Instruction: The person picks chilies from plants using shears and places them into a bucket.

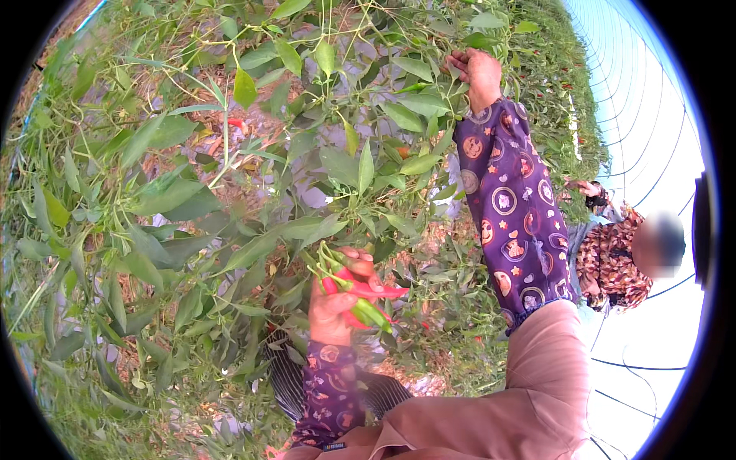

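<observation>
My left hand (332, 313) is closed around several chili peppers, their green stems sticking out past the fingers. Most are red chili peppers (379, 291), and a green chili pepper (372, 316) lies across them under my thumb. Farther out, my right hand (480, 72) reaches into the top of a leafy pepper plant (422, 106), fingers bent together among the leaves. Whether the fingertips grip a stem or a fruit cannot be made out. A slim green pepper (413, 88) hangs beside that hand.
Dense pepper foliage (167, 195) surrounds both hands. A red pepper (237, 124) shows low among the leaves. Another person (609, 259) stands at the right, one hand at a plant row (566, 109). Thin hoops (650, 63) of a covered tunnel arch behind. My striped trouser legs (382, 394) touch the plants.
</observation>
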Demonstrator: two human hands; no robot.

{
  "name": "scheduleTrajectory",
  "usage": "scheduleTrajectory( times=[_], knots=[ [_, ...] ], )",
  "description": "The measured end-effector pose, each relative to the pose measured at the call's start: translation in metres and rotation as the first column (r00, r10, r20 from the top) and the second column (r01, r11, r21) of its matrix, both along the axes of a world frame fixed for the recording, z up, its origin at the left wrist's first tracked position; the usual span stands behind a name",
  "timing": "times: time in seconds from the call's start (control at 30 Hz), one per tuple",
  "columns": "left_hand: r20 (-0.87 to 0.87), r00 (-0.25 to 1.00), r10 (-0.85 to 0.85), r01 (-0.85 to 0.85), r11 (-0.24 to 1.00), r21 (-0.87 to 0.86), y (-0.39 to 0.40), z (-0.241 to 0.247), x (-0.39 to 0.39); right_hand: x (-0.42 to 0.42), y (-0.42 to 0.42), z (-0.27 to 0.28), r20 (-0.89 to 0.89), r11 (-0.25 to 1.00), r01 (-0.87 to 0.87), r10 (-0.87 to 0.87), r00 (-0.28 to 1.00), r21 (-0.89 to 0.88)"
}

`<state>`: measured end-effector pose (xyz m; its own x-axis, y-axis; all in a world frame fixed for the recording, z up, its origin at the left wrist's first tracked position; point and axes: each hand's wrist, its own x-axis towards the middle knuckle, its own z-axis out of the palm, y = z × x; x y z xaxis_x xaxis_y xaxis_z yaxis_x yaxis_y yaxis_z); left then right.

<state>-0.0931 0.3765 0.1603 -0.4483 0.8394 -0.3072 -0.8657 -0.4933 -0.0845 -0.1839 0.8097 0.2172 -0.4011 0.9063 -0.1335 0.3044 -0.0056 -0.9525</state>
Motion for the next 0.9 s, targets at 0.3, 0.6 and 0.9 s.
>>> scheduleTrajectory(
  times=[0.3,0.6,0.9],
  knots=[
    [0.026,0.999,-0.026,0.025,0.999,0.040,0.003,0.000,0.003,0.001,-0.026,0.013,-0.216,0.981,0.174,-0.188,0.958,-0.081],
    [0.032,0.998,-0.048,0.046,0.996,0.071,0.009,0.002,0.015,0.029,-0.021,0.052,-0.574,0.909,-0.190,-0.064,0.816,-0.371],
    [0.019,0.997,-0.074,0.073,0.996,0.047,-0.001,-0.005,0.024,0.044,-0.063,0.087,-0.581,0.698,-0.400,-0.027,0.813,-0.593]
  ],
)
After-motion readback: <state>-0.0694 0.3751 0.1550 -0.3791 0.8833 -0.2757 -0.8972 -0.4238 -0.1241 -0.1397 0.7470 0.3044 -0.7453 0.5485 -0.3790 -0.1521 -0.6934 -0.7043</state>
